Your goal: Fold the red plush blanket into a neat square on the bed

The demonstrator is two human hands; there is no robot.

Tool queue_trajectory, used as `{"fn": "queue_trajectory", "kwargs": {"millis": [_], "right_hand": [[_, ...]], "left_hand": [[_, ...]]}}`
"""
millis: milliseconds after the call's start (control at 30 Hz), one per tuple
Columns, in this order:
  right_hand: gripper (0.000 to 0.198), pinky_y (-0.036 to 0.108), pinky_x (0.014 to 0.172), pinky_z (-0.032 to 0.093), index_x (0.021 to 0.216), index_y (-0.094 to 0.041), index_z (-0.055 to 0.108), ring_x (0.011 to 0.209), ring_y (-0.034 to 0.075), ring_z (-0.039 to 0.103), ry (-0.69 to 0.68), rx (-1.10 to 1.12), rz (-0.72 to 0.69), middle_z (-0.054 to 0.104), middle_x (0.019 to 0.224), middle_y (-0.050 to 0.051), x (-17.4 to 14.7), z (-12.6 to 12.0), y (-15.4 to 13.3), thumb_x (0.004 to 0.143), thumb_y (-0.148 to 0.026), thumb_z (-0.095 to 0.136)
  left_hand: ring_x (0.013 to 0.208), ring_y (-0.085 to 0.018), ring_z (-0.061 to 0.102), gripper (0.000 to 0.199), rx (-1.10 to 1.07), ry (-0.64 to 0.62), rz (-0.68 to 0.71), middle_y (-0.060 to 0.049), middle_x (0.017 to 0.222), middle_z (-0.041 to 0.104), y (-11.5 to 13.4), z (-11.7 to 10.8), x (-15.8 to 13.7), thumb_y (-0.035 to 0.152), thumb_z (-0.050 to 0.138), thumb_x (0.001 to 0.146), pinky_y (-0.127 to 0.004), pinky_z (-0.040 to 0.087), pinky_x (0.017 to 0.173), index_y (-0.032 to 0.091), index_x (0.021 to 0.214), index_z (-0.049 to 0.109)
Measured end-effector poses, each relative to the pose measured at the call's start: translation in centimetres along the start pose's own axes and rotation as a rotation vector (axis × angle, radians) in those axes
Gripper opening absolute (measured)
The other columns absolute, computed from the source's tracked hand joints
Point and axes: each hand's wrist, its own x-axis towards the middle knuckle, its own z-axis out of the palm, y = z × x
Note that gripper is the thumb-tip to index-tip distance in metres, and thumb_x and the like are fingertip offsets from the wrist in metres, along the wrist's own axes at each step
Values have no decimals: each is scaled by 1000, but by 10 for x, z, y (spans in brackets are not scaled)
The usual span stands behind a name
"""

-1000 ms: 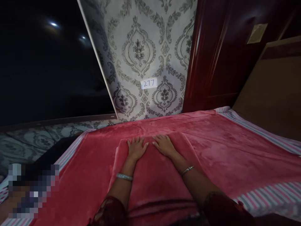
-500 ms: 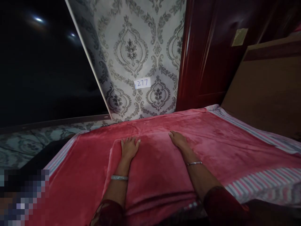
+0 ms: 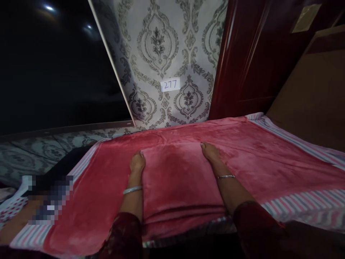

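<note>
A folded red plush cloth (image 3: 178, 176) lies on a larger red plush blanket (image 3: 99, 194) with striped edges. Creases cross its near end. At the cloth's far left corner, my left hand (image 3: 137, 162) has its fingers curled in on the edge. My right hand (image 3: 210, 152) is closed at the far right corner, thumb and fingers together on the edge. Both forearms reach forward along the cloth's sides.
Beyond the blanket stands a wallpapered wall (image 3: 159, 61) with a paper marked 277 (image 3: 170, 84). A dark screen (image 3: 59, 72) is at left, a dark red door (image 3: 248, 54) and brown board (image 3: 312, 90) at right. Another person's arm (image 3: 16, 219) shows at lower left.
My left hand has shifted from lying spread on the cloth to its far left corner, fingers now curled. The cloth's left edge looks straighter. My right hand stays at its corner.
</note>
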Motion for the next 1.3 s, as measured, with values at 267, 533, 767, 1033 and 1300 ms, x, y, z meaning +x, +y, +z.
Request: {"fn": "queue_trajectory", "kwargs": {"millis": [267,533,767,1033,1300], "right_hand": [[53,41,104,43,146,-17,50,128,27,55,-24,7,-38,58,141,14,-6,-12,1,101,-33,26],[51,56,115,27,147,-21,48,146,32,31,105,-129,-444,37,158,12,-105,-20,-9,101,-40,35],[54,54,118,21,150,-21,45,148,30,27,94,-156,-687,36,159,11,-185,24,-31,101,-43,39],[52,53,118,23,149,-23,46,147,29,29,117,-150,-679,39,157,9,-183,28,-27,101,-42,40],[50,52,118,23,148,-26,48,147,28,29,123,-136,-685,38,158,8,-182,31,-25,101,-42,42]], "left_hand": [[125,-26,60,50,-23,-64,33,-20,136,61,-2,-10,4,27,28,99,-35,47,100,8,138,53],[150,-33,25,59,137,13,488,-17,160,33,3,-22,-93,44,40,98,-53,27,118,18,151,39],[150,-33,25,59,154,44,799,-12,162,30,20,23,-182,48,44,97,-64,25,116,30,152,37],[149,-32,27,58,147,41,802,-12,161,34,15,25,-178,47,47,96,-62,27,116,29,151,40],[147,-33,32,56,158,78,795,-13,159,36,14,24,-180,47,50,95,-61,30,116,29,149,44]]}}
